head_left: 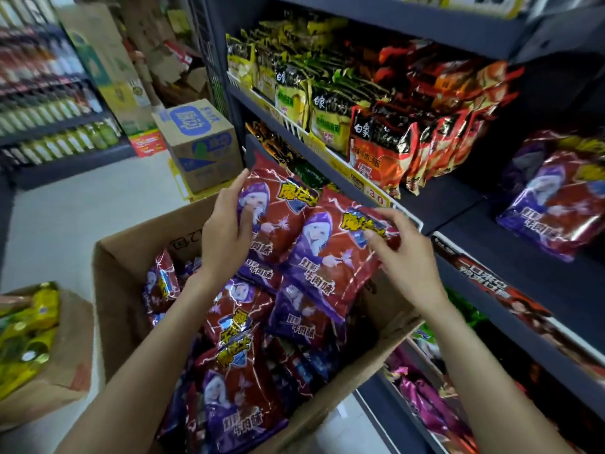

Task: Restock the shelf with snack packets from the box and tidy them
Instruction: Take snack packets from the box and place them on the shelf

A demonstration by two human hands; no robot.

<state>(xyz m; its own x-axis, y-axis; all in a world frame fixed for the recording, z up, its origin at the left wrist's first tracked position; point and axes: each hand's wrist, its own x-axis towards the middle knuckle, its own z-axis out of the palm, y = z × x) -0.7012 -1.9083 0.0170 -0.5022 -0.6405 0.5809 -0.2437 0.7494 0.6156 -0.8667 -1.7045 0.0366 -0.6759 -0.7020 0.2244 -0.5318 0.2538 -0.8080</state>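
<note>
Left hand (pixel 226 231) grips one light, crinkly snack packet (pixel 278 208); right hand (pixel 402 253) pinches another packet (pixel 334 253) over the box (pixel 131 257); hold edges.

We see an open cardboard box (pixel 137 290) filled with red-and-purple snack packets (pixel 239 381). Above it, the left hand (pixel 226 231) grips the edge of one raised packet (pixel 278 211), thumb on its front. The right hand (pixel 406 257) pinches the top of a second packet (pixel 330 257) just beside the first. To the right stands a dark shelf unit (pixel 465 198); matching packets (pixel 556 208) lie on its middle shelf, noodle bags (pixel 379 149) above.
</note>
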